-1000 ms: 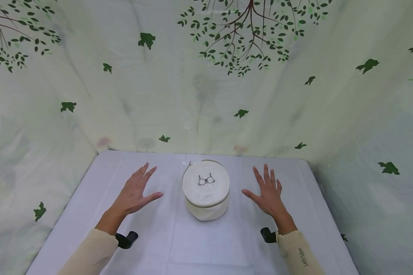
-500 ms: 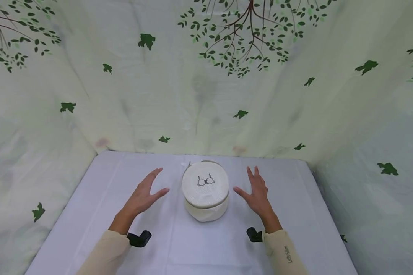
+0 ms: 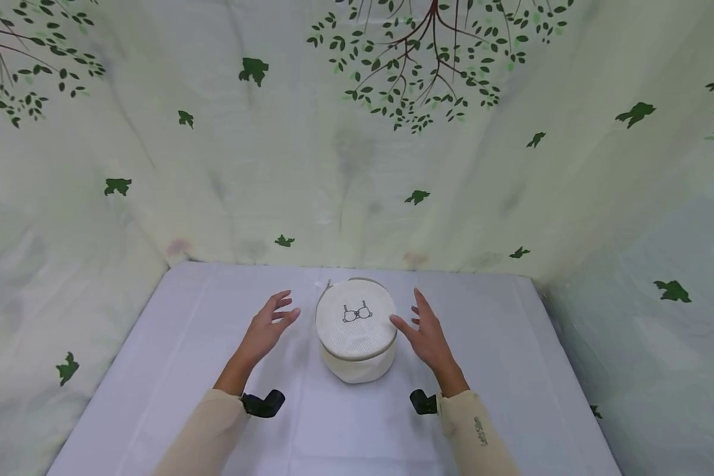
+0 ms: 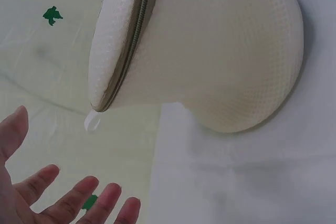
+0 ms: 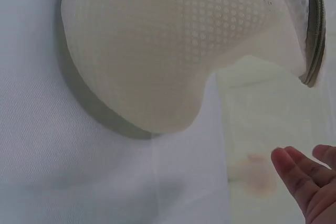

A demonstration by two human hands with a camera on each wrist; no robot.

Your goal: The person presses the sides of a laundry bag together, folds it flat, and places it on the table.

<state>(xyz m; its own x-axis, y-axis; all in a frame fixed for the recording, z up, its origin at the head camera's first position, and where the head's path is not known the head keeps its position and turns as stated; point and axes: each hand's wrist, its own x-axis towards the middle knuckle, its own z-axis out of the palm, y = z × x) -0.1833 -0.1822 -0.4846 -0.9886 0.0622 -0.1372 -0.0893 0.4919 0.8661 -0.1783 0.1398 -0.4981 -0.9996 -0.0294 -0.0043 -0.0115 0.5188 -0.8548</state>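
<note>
A round, cream mesh laundry bag (image 3: pixel 357 367) stands on the table, its flat lid printed with a bra outline. Along the lid's edge runs a zipper (image 4: pixel 135 30), and a small white loop (image 4: pixel 92 121) hangs at one end in the left wrist view. To the bag's left is my left hand (image 3: pixel 266 330), fingers loosely bent, apart from it. My right hand (image 3: pixel 425 334) is at the bag's right side, its thumb tip overlapping the lid's edge in the head view. In the right wrist view the right fingers (image 5: pixel 299 177) are below the bag, holding nothing.
A white cloth covers the table (image 3: pixel 214 291). Pale curtains (image 3: pixel 357 198) with green leaf and branch prints enclose its back and sides. Black wrist cameras (image 3: pixel 264 403) sit on the inner side of both wrists, below beige sleeves (image 3: pixel 205 430).
Both hands have moved inward toward the bag, the left to the right and the right to the left. Their spread fingers have drawn closer together. The bag has stayed in place.
</note>
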